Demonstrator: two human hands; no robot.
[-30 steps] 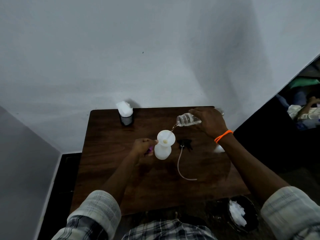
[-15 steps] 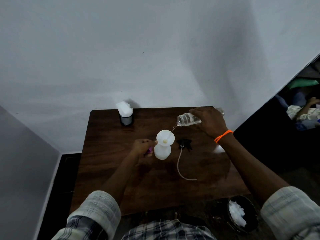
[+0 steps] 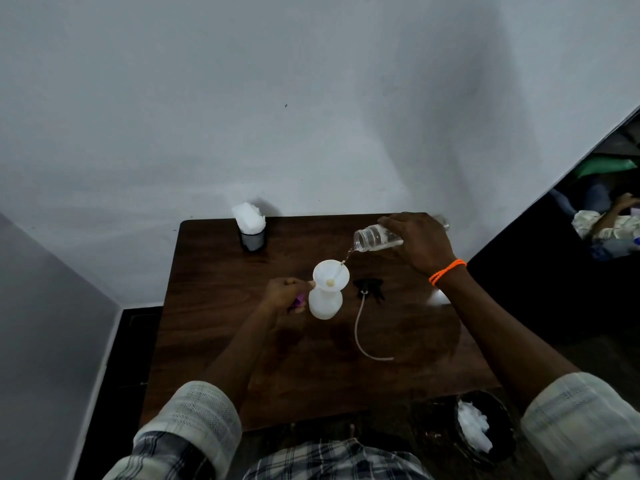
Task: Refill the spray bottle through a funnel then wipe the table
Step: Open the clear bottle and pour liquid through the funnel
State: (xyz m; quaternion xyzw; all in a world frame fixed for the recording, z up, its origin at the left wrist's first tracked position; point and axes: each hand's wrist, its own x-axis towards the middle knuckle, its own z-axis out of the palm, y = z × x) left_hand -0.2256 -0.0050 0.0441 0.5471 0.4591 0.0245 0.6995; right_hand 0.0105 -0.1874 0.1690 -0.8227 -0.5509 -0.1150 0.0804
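A white spray bottle (image 3: 325,303) stands uncapped in the middle of the dark wooden table (image 3: 214,341), with a white funnel (image 3: 330,276) seated in its neck. My left hand (image 3: 285,293) holds the funnel's rim at its left side. My right hand (image 3: 417,242) grips a clear water bottle (image 3: 375,238), tipped with its mouth toward the funnel, and a thin stream of water falls into the funnel. The black spray head (image 3: 370,287) with its pale dip tube lies on the table just right of the spray bottle.
A black holder with white tissues (image 3: 252,227) stands at the table's back left. A small purple thing (image 3: 299,301) shows under my left hand. A black bin with white wads (image 3: 483,429) sits off the front right corner. A wall runs close behind the table.
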